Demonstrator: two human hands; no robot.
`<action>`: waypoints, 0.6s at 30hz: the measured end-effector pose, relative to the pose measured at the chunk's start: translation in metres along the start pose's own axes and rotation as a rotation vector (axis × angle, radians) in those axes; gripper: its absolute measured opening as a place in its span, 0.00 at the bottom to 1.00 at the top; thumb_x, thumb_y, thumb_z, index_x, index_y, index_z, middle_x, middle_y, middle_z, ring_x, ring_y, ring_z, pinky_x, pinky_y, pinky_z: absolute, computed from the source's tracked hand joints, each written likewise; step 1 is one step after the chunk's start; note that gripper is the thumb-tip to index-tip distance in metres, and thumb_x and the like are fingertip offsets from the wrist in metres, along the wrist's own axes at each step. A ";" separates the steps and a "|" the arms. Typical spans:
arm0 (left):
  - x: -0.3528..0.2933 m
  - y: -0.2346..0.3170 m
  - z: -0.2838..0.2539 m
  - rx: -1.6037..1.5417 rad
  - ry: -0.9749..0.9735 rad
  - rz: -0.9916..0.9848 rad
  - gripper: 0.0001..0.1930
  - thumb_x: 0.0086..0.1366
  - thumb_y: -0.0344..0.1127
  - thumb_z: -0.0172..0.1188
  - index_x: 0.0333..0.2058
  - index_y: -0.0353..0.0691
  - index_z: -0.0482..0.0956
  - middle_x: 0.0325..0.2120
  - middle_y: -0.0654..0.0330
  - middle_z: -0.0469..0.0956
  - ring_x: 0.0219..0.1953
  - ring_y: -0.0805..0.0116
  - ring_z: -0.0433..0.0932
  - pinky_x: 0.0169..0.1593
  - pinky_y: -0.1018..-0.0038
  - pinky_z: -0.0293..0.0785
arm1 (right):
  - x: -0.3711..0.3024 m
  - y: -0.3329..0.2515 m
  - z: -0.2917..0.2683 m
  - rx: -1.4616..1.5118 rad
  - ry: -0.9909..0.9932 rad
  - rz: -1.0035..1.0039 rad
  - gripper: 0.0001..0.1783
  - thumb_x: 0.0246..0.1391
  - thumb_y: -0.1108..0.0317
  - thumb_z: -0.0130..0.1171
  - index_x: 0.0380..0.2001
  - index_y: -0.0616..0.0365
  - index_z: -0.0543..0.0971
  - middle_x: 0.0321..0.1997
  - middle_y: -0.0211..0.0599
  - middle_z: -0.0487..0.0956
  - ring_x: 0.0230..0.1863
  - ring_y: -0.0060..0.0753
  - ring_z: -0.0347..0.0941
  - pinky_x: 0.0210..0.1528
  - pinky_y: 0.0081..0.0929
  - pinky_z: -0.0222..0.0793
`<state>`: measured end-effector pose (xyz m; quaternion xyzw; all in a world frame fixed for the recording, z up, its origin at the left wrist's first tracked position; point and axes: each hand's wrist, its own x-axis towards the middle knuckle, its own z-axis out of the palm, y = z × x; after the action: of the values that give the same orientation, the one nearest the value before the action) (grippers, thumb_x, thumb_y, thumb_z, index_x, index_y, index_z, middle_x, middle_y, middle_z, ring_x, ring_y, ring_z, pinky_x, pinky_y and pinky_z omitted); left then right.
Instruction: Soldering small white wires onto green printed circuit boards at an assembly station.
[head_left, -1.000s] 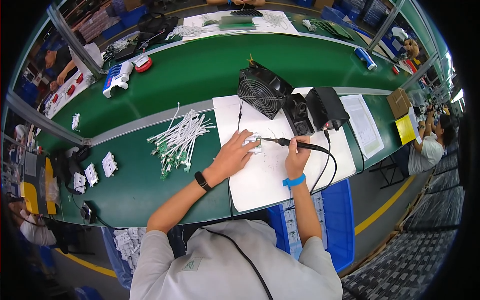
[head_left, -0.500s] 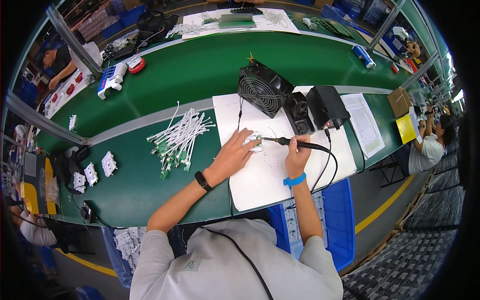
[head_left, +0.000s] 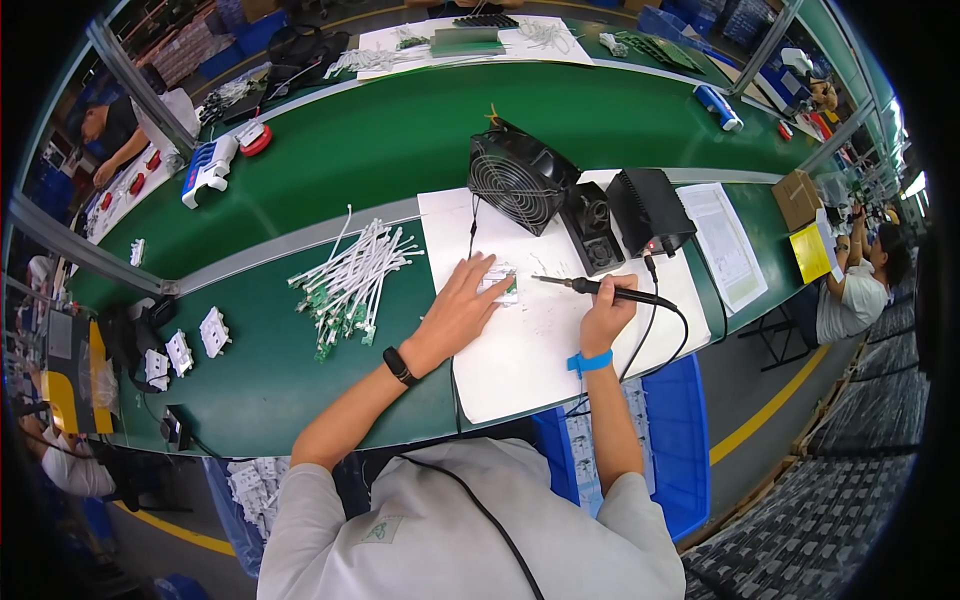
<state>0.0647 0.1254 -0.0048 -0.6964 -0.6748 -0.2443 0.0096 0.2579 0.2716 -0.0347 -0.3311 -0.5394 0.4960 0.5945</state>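
A small white plastic housing (head_left: 499, 271) with a green circuit board (head_left: 511, 282) at its right end lies on a white sheet (head_left: 500, 380). My left hand (head_left: 455, 312) holds it down from the left, the thumb across it and the fingers along its far side. Closed round the handle of a soldering iron (head_left: 572, 285) is my right hand (head_left: 606, 318), with a blue strap on the wrist. The iron's tip points left and is apart from the board by a small gap.
A black fan (head_left: 520, 185), an iron holder (head_left: 596, 235) and a black power box (head_left: 650, 215) stand beyond my hands. White cables with green boards (head_left: 360, 275) are heaped at left, near several white housings (head_left: 213, 332). A blue bin (head_left: 685, 440) sits below the table edge.
The soldering iron has drawn back to the right, its tip now off the board. My left hand stays on the housing, and the whole view has shifted slightly.
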 end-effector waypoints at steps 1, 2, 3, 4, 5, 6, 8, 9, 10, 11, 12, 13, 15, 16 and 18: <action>0.000 0.001 0.001 -0.002 0.000 0.005 0.25 0.66 0.31 0.62 0.62 0.44 0.74 0.62 0.45 0.68 0.68 0.43 0.64 0.73 0.54 0.60 | -0.001 0.004 -0.003 0.017 -0.016 0.013 0.07 0.67 0.71 0.55 0.33 0.58 0.70 0.29 0.26 0.68 0.29 0.16 0.61 0.32 0.19 0.59; -0.001 0.001 0.001 -0.014 -0.023 -0.022 0.25 0.67 0.31 0.62 0.62 0.45 0.75 0.63 0.45 0.68 0.68 0.42 0.63 0.73 0.54 0.59 | -0.001 0.004 0.000 -0.022 -0.047 -0.037 0.07 0.66 0.71 0.55 0.33 0.59 0.70 0.29 0.27 0.70 0.30 0.17 0.62 0.34 0.20 0.60; 0.000 0.000 0.002 -0.027 -0.046 -0.048 0.24 0.67 0.32 0.61 0.62 0.46 0.75 0.63 0.44 0.68 0.69 0.41 0.63 0.73 0.54 0.59 | -0.003 0.002 0.000 -0.032 -0.090 -0.064 0.06 0.65 0.71 0.55 0.33 0.59 0.70 0.29 0.28 0.70 0.31 0.18 0.62 0.34 0.21 0.61; 0.000 -0.001 0.001 -0.029 -0.050 -0.040 0.24 0.67 0.32 0.61 0.62 0.46 0.75 0.63 0.44 0.68 0.69 0.41 0.63 0.73 0.54 0.59 | -0.005 0.001 0.000 -0.042 -0.132 -0.090 0.06 0.65 0.71 0.55 0.33 0.58 0.71 0.29 0.28 0.70 0.31 0.19 0.63 0.35 0.22 0.62; 0.000 -0.001 -0.002 -0.052 -0.067 -0.045 0.24 0.68 0.33 0.61 0.62 0.46 0.75 0.63 0.44 0.68 0.69 0.41 0.63 0.73 0.54 0.60 | -0.006 0.000 0.001 -0.059 -0.160 -0.101 0.07 0.65 0.70 0.56 0.33 0.58 0.71 0.30 0.29 0.71 0.31 0.19 0.63 0.35 0.21 0.62; 0.001 -0.003 -0.004 -0.075 -0.086 -0.050 0.23 0.69 0.33 0.61 0.62 0.46 0.75 0.62 0.43 0.68 0.68 0.41 0.64 0.73 0.54 0.60 | -0.007 -0.001 0.003 -0.036 -0.177 -0.093 0.07 0.65 0.70 0.56 0.33 0.58 0.70 0.30 0.29 0.72 0.31 0.18 0.64 0.34 0.21 0.62; 0.001 -0.006 -0.005 -0.102 -0.097 -0.045 0.23 0.69 0.34 0.61 0.63 0.46 0.75 0.62 0.43 0.68 0.68 0.41 0.64 0.72 0.54 0.61 | -0.008 0.000 0.003 -0.014 -0.212 -0.063 0.07 0.66 0.70 0.57 0.34 0.58 0.70 0.30 0.29 0.73 0.30 0.17 0.64 0.33 0.20 0.62; 0.002 -0.005 -0.006 -0.122 -0.101 -0.061 0.23 0.69 0.35 0.61 0.63 0.47 0.75 0.62 0.44 0.69 0.68 0.41 0.64 0.72 0.54 0.61 | -0.008 0.000 0.002 -0.018 -0.202 -0.059 0.07 0.66 0.70 0.57 0.34 0.58 0.70 0.30 0.29 0.73 0.30 0.17 0.64 0.33 0.20 0.62; 0.003 -0.004 -0.008 -0.142 -0.106 -0.078 0.23 0.69 0.35 0.61 0.63 0.48 0.75 0.62 0.44 0.69 0.68 0.41 0.64 0.72 0.54 0.62 | -0.007 0.001 0.002 -0.006 -0.220 -0.072 0.08 0.66 0.70 0.57 0.34 0.57 0.70 0.30 0.29 0.73 0.29 0.17 0.63 0.32 0.20 0.61; 0.004 -0.003 -0.008 -0.148 -0.105 -0.084 0.23 0.69 0.34 0.61 0.63 0.49 0.75 0.62 0.45 0.68 0.68 0.41 0.64 0.72 0.53 0.62 | -0.007 0.000 0.002 0.007 -0.238 -0.085 0.08 0.66 0.70 0.57 0.34 0.57 0.69 0.30 0.29 0.73 0.29 0.17 0.63 0.32 0.20 0.61; 0.004 -0.003 -0.007 -0.151 -0.112 -0.080 0.23 0.69 0.34 0.61 0.63 0.49 0.75 0.62 0.45 0.68 0.68 0.41 0.64 0.72 0.53 0.62 | -0.007 -0.001 0.002 0.049 -0.243 -0.048 0.09 0.66 0.70 0.58 0.34 0.57 0.69 0.29 0.29 0.73 0.28 0.16 0.63 0.31 0.20 0.61; 0.004 -0.003 -0.006 -0.149 -0.106 -0.080 0.24 0.69 0.34 0.62 0.63 0.49 0.74 0.62 0.45 0.68 0.68 0.40 0.64 0.72 0.53 0.62 | -0.006 -0.001 0.002 0.046 -0.236 -0.045 0.09 0.66 0.70 0.58 0.34 0.57 0.69 0.29 0.29 0.73 0.28 0.16 0.63 0.31 0.20 0.61; 0.003 -0.003 -0.006 -0.147 -0.104 -0.082 0.24 0.69 0.34 0.62 0.63 0.49 0.74 0.63 0.45 0.68 0.67 0.40 0.64 0.72 0.53 0.61 | -0.006 -0.002 0.002 0.060 -0.270 -0.054 0.09 0.65 0.70 0.59 0.34 0.57 0.69 0.29 0.29 0.73 0.28 0.16 0.63 0.31 0.19 0.61; 0.003 -0.003 -0.007 -0.148 -0.106 -0.082 0.24 0.69 0.34 0.62 0.63 0.50 0.74 0.63 0.45 0.68 0.68 0.40 0.64 0.72 0.53 0.61 | -0.007 -0.004 0.003 0.039 -0.275 -0.052 0.08 0.65 0.71 0.58 0.34 0.58 0.69 0.28 0.29 0.73 0.28 0.16 0.64 0.31 0.19 0.62; 0.004 -0.003 -0.007 -0.151 -0.109 -0.080 0.24 0.69 0.33 0.61 0.63 0.50 0.74 0.63 0.45 0.68 0.68 0.40 0.64 0.72 0.53 0.61 | -0.007 -0.004 0.003 0.042 -0.287 -0.045 0.08 0.65 0.71 0.58 0.34 0.58 0.69 0.28 0.29 0.72 0.27 0.16 0.64 0.30 0.19 0.62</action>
<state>0.0594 0.1272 0.0017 -0.6799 -0.6812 -0.2564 -0.0893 0.2564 0.2634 -0.0326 -0.2323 -0.6156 0.5359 0.5291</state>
